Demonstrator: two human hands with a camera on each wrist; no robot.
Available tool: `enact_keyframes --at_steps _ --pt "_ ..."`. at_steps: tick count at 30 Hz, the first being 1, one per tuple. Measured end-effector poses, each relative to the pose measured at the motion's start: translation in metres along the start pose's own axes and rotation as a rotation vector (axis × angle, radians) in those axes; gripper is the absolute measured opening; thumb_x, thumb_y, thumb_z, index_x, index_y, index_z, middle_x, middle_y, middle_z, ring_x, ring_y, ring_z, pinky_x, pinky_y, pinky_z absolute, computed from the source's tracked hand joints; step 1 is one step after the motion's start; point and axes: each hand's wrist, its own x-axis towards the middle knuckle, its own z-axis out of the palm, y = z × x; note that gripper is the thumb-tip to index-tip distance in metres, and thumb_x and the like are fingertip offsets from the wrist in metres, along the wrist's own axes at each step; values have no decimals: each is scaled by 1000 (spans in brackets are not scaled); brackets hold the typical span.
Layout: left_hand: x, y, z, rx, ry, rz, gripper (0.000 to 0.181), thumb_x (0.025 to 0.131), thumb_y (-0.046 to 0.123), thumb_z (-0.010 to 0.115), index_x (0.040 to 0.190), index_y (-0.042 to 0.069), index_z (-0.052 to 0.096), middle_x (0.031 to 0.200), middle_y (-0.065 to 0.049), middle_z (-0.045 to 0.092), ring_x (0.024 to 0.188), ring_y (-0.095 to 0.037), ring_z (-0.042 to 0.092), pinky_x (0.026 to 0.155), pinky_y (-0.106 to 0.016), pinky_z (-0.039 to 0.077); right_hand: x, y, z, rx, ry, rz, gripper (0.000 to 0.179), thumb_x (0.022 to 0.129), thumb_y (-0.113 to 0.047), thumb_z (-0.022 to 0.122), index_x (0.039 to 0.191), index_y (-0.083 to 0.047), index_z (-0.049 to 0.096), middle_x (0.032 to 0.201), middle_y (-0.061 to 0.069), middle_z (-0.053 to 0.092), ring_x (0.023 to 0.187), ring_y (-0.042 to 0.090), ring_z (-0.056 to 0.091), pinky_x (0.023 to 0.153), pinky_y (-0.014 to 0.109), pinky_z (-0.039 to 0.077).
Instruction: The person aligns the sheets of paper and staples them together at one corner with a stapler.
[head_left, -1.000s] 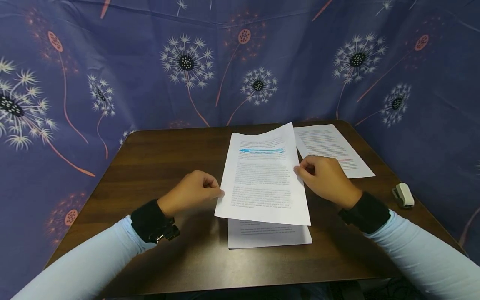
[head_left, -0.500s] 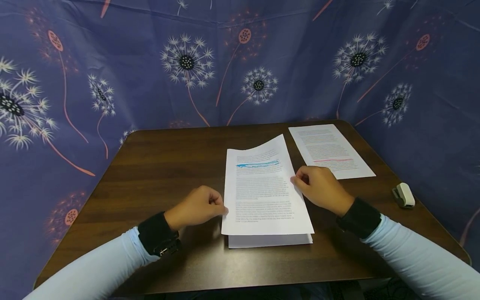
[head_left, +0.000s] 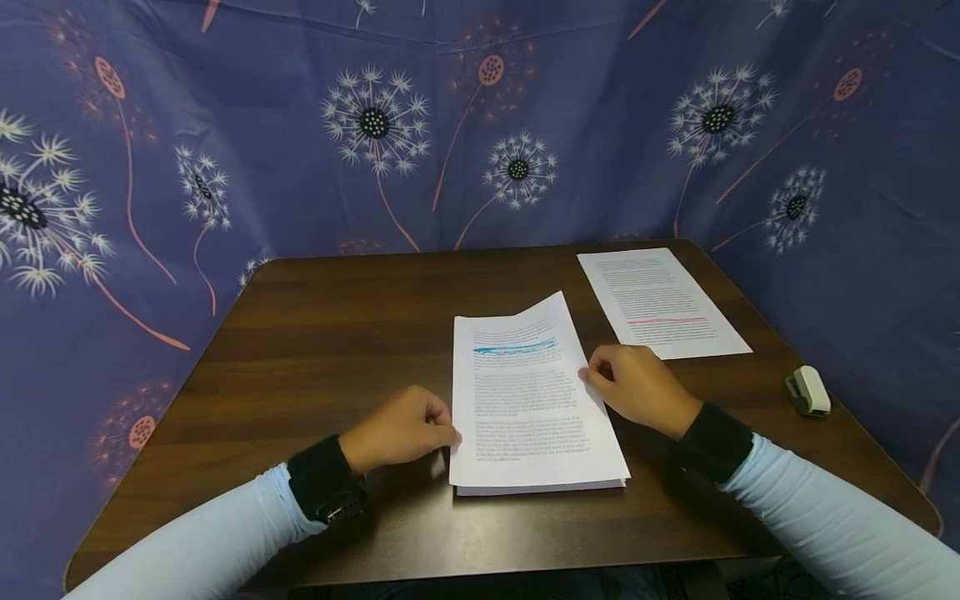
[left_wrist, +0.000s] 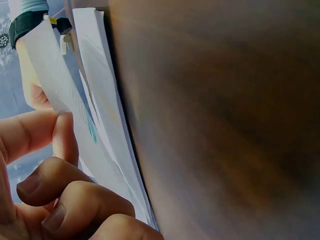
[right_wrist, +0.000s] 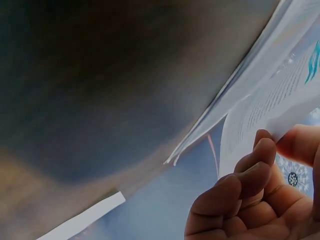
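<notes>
A printed sheet of paper [head_left: 525, 400] with blue highlighter marks near its top is held by both hands over a stack of paper [head_left: 540, 490]. My left hand [head_left: 401, 427] pinches its left edge between thumb and forefinger. On the other side my right hand [head_left: 641, 387] pinches the right edge, somewhat farther up the page. In the left wrist view, the held sheet [left_wrist: 60, 75] stands raised above the stacked sheets [left_wrist: 97, 50] on the table. From the right wrist, a gap shows between the held page [right_wrist: 260, 105] and the stack [right_wrist: 225, 100].
Another printed page [head_left: 663, 300] with a pink line lies at the back right of the brown table [head_left: 337, 333]. A small white and dark stapler-like object [head_left: 808, 392] sits near the right edge. Behind hangs a blue dandelion-patterned cloth [head_left: 450, 125].
Both hands have lowered the blue-marked sheet toward me and down, so it now covers nearly all of the stack. The pink-lined page at the back has come fully into view.
</notes>
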Motion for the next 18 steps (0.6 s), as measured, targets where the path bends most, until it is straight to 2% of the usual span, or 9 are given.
enact_keyframes --at_steps 7,18 --pt "1 -4 6 15 -30 -1 23 89 19 76 70 7 72 55 8 49 47 -8 38 45 -25 25 0 3 6 -17 -27 22 18 95 -26 74 83 -13 70 60 -5 53 53 12 48 47 27 37" --pt "5 -10 10 27 -55 6 23 89 16 77 70 6 71 58 7 55 48 -10 43 45 -26 28 1 3 8 -40 -74 46 18 92 -25 77 81 -14 69 58 -4 51 51 13 47 47 27 35"
